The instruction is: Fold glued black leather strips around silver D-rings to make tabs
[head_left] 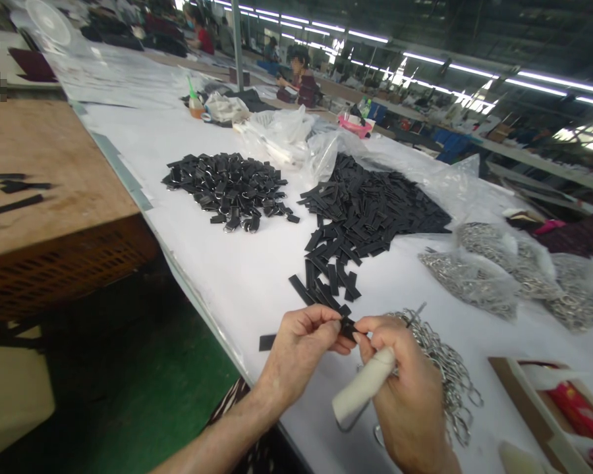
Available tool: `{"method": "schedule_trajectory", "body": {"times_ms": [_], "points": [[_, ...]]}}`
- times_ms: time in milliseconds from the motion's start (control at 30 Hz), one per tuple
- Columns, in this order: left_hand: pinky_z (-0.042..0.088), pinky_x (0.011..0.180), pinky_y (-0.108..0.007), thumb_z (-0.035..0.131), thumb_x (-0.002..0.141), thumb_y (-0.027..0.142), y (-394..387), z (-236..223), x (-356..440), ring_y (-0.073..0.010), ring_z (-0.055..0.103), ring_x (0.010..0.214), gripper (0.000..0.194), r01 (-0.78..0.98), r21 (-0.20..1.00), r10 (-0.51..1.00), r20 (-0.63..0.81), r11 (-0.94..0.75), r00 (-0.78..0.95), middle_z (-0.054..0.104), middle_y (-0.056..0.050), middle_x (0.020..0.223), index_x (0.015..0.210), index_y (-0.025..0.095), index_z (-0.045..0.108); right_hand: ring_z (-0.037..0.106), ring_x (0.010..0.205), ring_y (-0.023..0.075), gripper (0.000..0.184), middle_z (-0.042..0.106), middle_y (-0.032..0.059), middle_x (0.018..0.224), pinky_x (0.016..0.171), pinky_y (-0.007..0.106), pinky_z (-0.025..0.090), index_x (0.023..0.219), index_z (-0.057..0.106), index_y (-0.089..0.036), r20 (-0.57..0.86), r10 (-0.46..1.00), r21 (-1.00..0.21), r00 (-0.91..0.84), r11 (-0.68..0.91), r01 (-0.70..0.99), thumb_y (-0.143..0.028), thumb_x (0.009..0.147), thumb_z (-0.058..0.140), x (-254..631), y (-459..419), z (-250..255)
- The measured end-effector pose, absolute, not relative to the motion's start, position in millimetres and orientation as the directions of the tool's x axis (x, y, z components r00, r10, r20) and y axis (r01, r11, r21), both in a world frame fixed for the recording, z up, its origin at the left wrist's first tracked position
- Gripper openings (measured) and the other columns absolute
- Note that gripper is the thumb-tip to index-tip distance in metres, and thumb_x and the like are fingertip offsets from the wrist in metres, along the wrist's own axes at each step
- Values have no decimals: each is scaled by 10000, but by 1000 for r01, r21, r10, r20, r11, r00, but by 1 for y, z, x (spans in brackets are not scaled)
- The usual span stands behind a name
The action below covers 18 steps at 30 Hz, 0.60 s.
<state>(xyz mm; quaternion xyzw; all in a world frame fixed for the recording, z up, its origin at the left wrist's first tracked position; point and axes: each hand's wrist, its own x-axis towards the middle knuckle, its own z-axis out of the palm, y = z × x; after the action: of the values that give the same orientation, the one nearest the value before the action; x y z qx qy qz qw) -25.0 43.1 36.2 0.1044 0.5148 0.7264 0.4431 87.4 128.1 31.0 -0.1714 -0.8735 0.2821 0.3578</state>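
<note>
Over white table (188, 276), hands (299, 349) pinching black strip (347, 328)

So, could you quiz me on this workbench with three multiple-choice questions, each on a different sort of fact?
1. Where are the loose black strips relative to the ringed black strips? A under them; B right of them; C on the wooden table.
2. What colour is the wrap on the tool in the right hand? A red; B black; C white.
3. What is the left hand doing? A pinching a black strip; B lying flat; C holding the tool.

Answers: 1 B, seen beside them. 2 C, the wrap looks white. 3 A, its fingers grip it.
</note>
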Motion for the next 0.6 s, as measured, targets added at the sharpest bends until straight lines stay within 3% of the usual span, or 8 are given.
{"method": "schedule_trajectory", "body": {"times_ms": [200,400,600], "points": [[523,615,-266,612,722,220,43,35,-27,-162,651,553,109,-515,857,753,-327,-19,-571,683,-47,551,733,113,633,576,838,138,187,621,5,879,699,246,462,779,490,-226,558,448,-601,-699,798,31,-45,827,491,87,131,32],[505,653,-258,587,766,222,39,28,-34,-155,643,622,135,-372,928,818,-240,34,-522,695,-42,608,784,117,669,606,765,120,146,650,-31,849,659,220,456,761,481,-239,328,652,-780,-683,595,193,-128,824,552,87,131,34],[489,656,-236,557,794,205,37,29,-35,-140,625,641,140,-290,955,836,-206,58,-509,690,-26,630,795,141,682,603,666,109,95,678,-44,801,568,199,444,747,534,-242,195,750,-811,-632,485,325,-246,832,578,86,128,42]]}}
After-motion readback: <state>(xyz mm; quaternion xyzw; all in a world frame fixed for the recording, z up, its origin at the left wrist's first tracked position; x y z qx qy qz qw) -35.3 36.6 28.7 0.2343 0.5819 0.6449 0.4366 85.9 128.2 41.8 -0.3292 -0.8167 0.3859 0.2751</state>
